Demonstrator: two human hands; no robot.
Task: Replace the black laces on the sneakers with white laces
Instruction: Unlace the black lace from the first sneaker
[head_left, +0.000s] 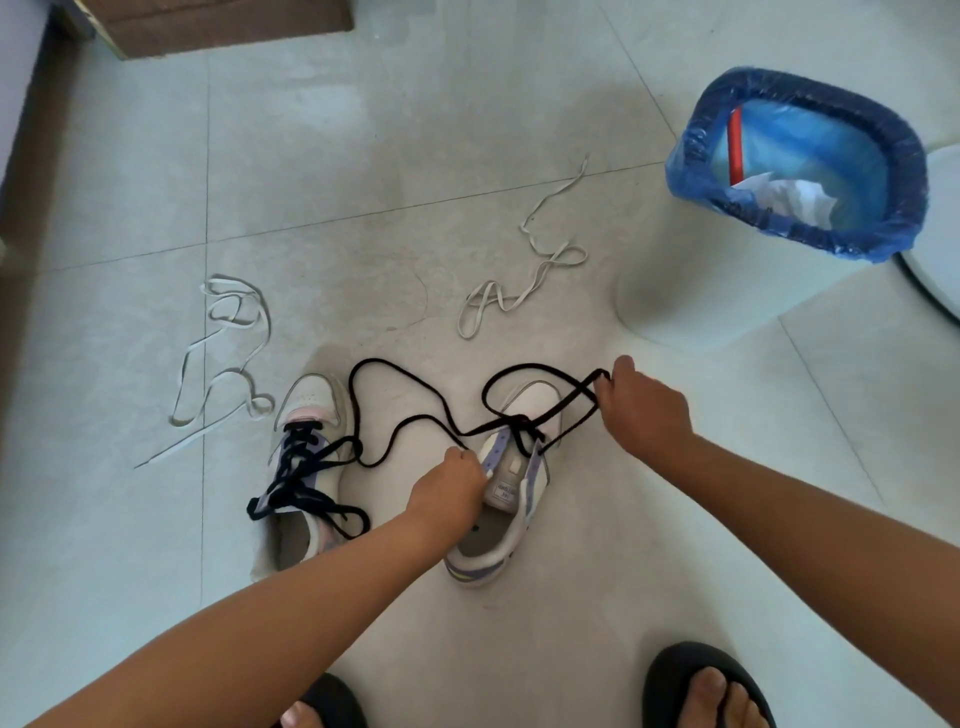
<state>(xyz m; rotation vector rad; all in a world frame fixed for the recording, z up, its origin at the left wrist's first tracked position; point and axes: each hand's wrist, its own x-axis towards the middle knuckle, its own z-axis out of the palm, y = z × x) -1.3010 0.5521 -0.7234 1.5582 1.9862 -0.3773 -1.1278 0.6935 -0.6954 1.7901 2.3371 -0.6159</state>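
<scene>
Two white and purple sneakers stand on the tiled floor. The left sneaker (306, 467) is still fully laced in black. My left hand (452, 486) grips the tongue side of the right sneaker (511, 499). My right hand (641, 405) pinches a loop of the black lace (415, 410), which is pulled loose from most eyelets of the right sneaker and trails across the floor. Two white laces lie beyond the shoes, one at the left (228, 353) and one at the right (524, 275).
A bin lined with a blue bag (800, 161) stands at the back right, holding crumpled paper. A brown cabinet base (218, 26) sits at the top left. My feet in black sandals (706, 686) are at the bottom edge.
</scene>
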